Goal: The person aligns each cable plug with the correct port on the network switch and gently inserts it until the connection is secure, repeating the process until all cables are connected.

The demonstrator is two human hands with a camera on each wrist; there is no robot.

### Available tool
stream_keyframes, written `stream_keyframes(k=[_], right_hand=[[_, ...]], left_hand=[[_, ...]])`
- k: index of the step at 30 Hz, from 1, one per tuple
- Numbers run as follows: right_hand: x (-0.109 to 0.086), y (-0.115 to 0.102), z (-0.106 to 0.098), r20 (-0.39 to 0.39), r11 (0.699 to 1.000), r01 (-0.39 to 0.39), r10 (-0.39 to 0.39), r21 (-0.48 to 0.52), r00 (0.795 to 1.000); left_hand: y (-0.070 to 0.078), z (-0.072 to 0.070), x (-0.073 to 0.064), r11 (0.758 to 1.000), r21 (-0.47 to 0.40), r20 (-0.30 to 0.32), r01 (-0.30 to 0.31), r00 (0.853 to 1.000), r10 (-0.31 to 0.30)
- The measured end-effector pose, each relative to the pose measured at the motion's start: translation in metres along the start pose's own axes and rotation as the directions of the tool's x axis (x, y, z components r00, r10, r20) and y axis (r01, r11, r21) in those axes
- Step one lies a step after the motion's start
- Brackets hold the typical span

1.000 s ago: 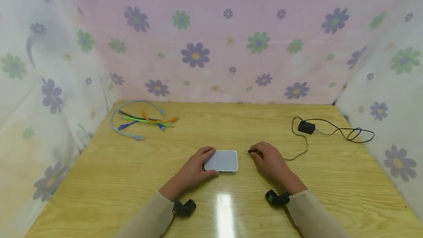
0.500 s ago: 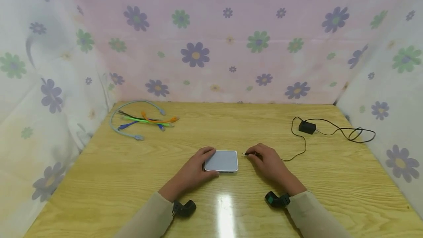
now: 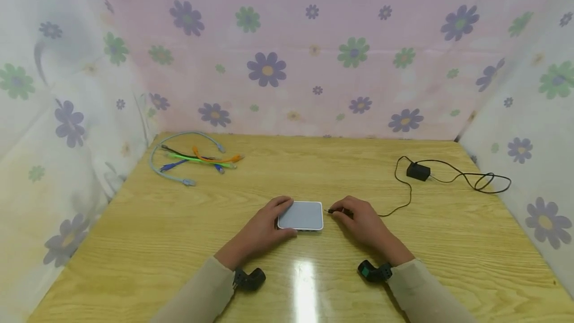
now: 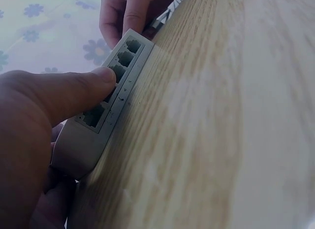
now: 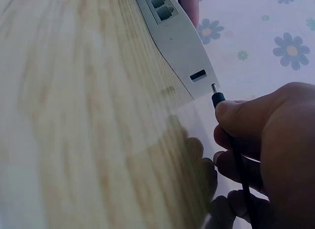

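In the left wrist view, some holes (image 4: 124, 58) of the white box (image 3: 300, 216) are covered by the left thumb (image 4: 81, 88), and the marks (image 4: 121, 98) beside them are too small to be read. Part of the black plug (image 5: 219, 97) is hidden by the right hand (image 5: 290, 145). Both sleeves (image 3: 197, 293) are cut off by the head view's bottom edge.

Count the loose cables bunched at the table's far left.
5 by colour: light-blue cable looping round the left, black cable and green cable across the middle, orange cable at right, blue cable showing at both ends. They overlap; more may be hidden.
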State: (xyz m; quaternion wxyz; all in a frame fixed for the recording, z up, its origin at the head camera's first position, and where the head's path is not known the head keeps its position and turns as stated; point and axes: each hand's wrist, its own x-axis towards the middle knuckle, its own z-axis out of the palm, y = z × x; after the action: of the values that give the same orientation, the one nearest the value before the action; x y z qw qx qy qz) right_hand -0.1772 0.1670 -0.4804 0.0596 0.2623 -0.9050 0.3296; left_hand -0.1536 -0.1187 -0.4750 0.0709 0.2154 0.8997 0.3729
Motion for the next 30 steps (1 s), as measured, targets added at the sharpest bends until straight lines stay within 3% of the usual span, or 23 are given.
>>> stream_keyframes(k=[9,30], right_hand=[[0.0042,-0.0009,-0.0005,0.015,0.999,0.043,-0.043,-0.02,0.999],[0.0005,-0.0065,-0.0004,0.047,0.998,0.061,-0.06,-0.027,0.997]], left_hand=[[-0.0011,-0.003,0.0021,0.999,0.023,-0.001,-0.029,1.0,0.029],[-0.0001,-0.0003,0.0006,0.999,0.036,0.005,-0.014,1.0,0.014]])
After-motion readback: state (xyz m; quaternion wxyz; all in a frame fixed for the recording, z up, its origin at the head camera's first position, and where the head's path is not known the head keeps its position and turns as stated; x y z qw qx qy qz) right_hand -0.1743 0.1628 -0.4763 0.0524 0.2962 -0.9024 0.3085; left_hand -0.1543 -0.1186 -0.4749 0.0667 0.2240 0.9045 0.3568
